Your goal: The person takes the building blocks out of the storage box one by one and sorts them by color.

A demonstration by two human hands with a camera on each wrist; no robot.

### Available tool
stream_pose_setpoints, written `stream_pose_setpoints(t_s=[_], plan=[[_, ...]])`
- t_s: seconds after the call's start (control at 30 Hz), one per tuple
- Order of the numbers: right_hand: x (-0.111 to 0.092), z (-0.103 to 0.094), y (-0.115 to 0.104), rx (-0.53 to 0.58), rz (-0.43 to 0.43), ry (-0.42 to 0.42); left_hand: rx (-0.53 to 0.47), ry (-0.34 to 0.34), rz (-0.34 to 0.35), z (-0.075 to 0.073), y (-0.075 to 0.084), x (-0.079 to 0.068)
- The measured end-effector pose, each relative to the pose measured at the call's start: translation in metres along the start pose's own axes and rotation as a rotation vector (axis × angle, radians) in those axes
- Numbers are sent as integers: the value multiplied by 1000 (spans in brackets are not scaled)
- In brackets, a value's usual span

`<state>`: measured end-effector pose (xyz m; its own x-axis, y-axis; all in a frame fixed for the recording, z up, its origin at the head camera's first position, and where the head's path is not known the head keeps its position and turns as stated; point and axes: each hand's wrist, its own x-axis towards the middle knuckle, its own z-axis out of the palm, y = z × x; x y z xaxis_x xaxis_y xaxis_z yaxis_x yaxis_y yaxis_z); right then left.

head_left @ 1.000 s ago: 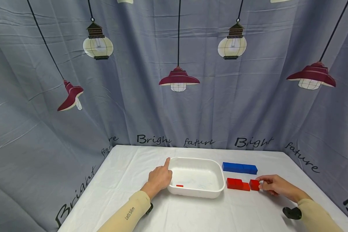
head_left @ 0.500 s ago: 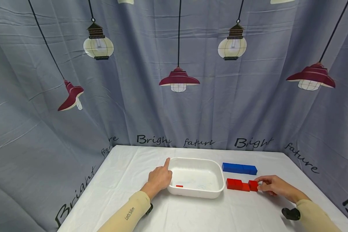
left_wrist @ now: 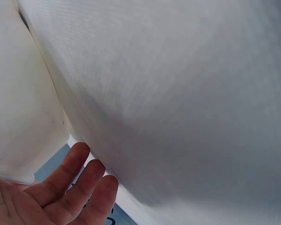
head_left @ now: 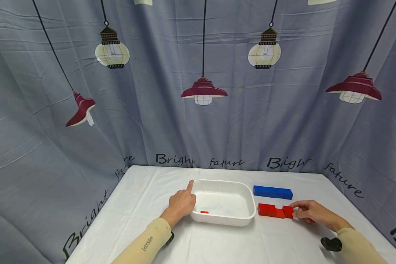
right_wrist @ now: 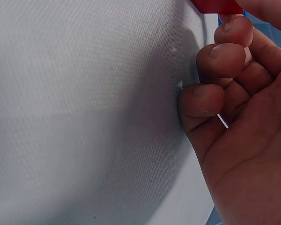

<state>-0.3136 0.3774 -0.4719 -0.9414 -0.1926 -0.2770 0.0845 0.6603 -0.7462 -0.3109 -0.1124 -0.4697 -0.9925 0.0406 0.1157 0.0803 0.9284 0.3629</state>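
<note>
A white bin (head_left: 222,219) stands mid-table in the head view. My left hand (head_left: 182,202) rests at its left side, index finger stretched along the rim; in the left wrist view the other fingers (left_wrist: 75,187) extend loosely beside the bin's wall. To the right of the bin lies a row of red blocks (head_left: 266,209), including a lower red piece (head_left: 279,213). At the row's right end my right hand (head_left: 313,212) pinches a red block (head_left: 288,211) between thumb and fingertips, against or very near the lower piece. The right wrist view shows only its corner.
Behind the red row lies a row of blue blocks (head_left: 272,191). A small red mark (head_left: 204,212) shows on the bin's near inner wall. White cloth covers the table (head_left: 270,245); a grey-blue curtain (head_left: 171,128) with printed lamps hangs behind.
My right hand has slid the pinched red block slightly left, closing the gap to the lower red piece. The left hand and the bin stay in place.
</note>
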Motion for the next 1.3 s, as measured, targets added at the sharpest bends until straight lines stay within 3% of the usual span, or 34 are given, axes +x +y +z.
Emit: stream_pose_setpoints(t_s=[0.43, 0.73, 1.3], plan=[[-2, -1, -1, 18, -5, -21, 7, 15, -1, 1, 0, 0], [3, 0, -10, -11, -26, 27, 7, 16, 2, 1, 0, 1], [11, 5, -70, -89, -127, 31, 13, 20, -3, 1, 0, 1]])
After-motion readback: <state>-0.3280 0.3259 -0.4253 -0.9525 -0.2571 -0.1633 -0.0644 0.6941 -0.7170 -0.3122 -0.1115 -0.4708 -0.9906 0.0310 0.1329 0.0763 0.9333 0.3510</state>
